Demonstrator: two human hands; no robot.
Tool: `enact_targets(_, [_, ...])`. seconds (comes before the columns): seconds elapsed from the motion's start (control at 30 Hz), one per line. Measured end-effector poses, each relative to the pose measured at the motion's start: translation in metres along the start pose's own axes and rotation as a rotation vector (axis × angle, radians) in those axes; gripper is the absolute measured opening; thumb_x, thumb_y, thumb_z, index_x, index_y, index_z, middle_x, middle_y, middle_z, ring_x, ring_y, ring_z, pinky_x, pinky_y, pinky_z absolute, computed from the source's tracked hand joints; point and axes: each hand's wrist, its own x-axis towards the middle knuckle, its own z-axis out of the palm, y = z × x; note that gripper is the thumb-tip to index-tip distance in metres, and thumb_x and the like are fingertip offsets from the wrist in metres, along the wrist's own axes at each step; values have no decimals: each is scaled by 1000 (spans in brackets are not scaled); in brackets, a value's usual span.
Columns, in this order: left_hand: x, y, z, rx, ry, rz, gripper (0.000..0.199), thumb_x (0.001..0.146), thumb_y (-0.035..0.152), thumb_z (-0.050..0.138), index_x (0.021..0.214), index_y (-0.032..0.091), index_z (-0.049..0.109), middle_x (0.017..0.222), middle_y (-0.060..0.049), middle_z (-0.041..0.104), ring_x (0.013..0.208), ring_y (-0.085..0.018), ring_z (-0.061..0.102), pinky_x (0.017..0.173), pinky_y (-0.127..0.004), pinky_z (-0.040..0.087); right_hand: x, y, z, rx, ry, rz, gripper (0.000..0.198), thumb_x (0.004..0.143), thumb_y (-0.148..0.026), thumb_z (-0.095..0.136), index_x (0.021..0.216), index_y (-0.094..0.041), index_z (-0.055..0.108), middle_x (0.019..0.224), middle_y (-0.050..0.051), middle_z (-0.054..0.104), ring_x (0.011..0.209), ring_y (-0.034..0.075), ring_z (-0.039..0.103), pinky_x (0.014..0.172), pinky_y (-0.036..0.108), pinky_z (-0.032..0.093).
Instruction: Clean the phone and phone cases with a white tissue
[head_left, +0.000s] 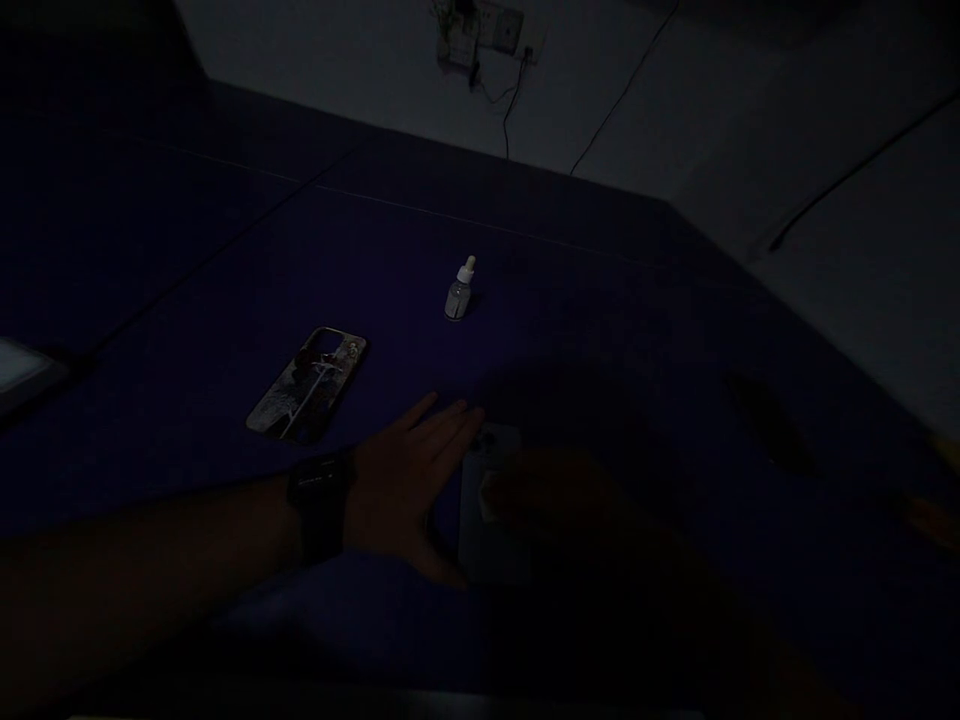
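In the dim head view a smartphone (480, 560) lies back up on the dark blue surface, its camera lenses toward the far end. My left hand (409, 480), with a black watch (319, 490) on the wrist, is spread flat at the phone's left side. Its fingertips reach the upper left corner and the thumb the lower left one. Over the phone's back is my right hand (559, 490), deep in shadow, its fingers closed on a small white piece of cloth or tissue (487, 497) pressed to the phone.
A patterned phone case (307, 385) lies to the left. Beyond the hands stands a small dropper bottle (459, 290). A dark object (769, 420) rests at right, and a pale-topped item (22, 368) at the left edge. Cables run from wall sockets (499, 28) at the back.
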Motion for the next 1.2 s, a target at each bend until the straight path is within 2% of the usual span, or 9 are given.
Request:
enact_targets(0.13, [0, 0, -1, 8, -19, 1, 137, 61, 88, 62, 154, 1, 12, 155, -34, 31, 145, -46, 33, 120, -64, 14, 10, -4, 8, -128, 157, 7, 26, 100, -24, 48, 112, -19, 70, 113, 11, 73, 99, 22, 69, 83, 37, 54])
enact_targets(0.2, [0, 0, -1, 16, -11, 7, 136, 63, 88, 61, 154, 1, 12, 155, -34, 32, 145, -45, 33, 120, -63, 14, 9, -10, 10, -116, 124, -61, 25, 100, -23, 48, 114, -21, 69, 114, 9, 73, 102, 21, 67, 86, 37, 51])
enact_targets(0.37, [-1, 0, -2, 28, 10, 13, 135, 63, 89, 60, 155, 3, 10, 156, -32, 32, 146, -44, 33, 121, -60, 13, -1, -30, 12, 10, -40, -260, 17, 99, -35, 55, 96, -26, 69, 84, -1, 72, 79, 14, 64, 74, 30, 44])
enact_targets(0.43, [-1, -1, -2, 34, 1, 16, 136, 63, 90, 59, 155, 2, 11, 156, -32, 31, 146, -44, 33, 121, -60, 13, 0, -28, 13, -24, -20, -221, 15, 99, -33, 56, 96, -25, 69, 82, 0, 70, 78, 16, 62, 74, 32, 42])
enact_targets(0.6, [0, -1, -1, 49, -2, 17, 137, 63, 90, 59, 154, 0, 12, 155, -34, 31, 145, -45, 34, 121, -60, 14, 13, -12, 18, -161, 211, 3, 20, 101, -23, 50, 100, -18, 69, 90, 7, 70, 86, 20, 62, 78, 34, 43])
enact_targets(0.73, [-1, -1, -1, 44, 3, 22, 137, 63, 90, 59, 155, 0, 11, 155, -33, 32, 145, -45, 34, 121, -61, 14, 14, -23, 22, -46, 20, -219, 21, 102, -28, 49, 102, -23, 69, 87, 3, 69, 80, 17, 58, 75, 33, 42])
enact_targets(0.8, [-1, -1, -1, 36, 5, 27, 137, 64, 89, 60, 155, 1, 10, 156, -33, 31, 145, -45, 33, 121, -61, 13, 9, -29, 17, 6, -77, -266, 18, 102, -29, 51, 99, -26, 69, 87, 1, 69, 78, 16, 57, 73, 32, 39])
enact_targets(1.0, [-1, -2, -2, 32, 10, 16, 137, 62, 91, 59, 155, 2, 10, 156, -32, 32, 145, -45, 34, 121, -61, 14, -21, -16, -13, 28, -128, -187, 8, 96, -29, 60, 96, -26, 67, 84, -1, 67, 74, 17, 51, 69, 33, 31])
enact_targets(1.2, [0, 0, -3, 55, -13, 0, 135, 64, 91, 57, 155, 1, 13, 156, -32, 31, 145, -45, 33, 121, -61, 14, -12, -31, -1, 17, -119, -156, 10, 98, -22, 56, 100, -25, 66, 91, -1, 69, 81, 16, 53, 73, 32, 32])
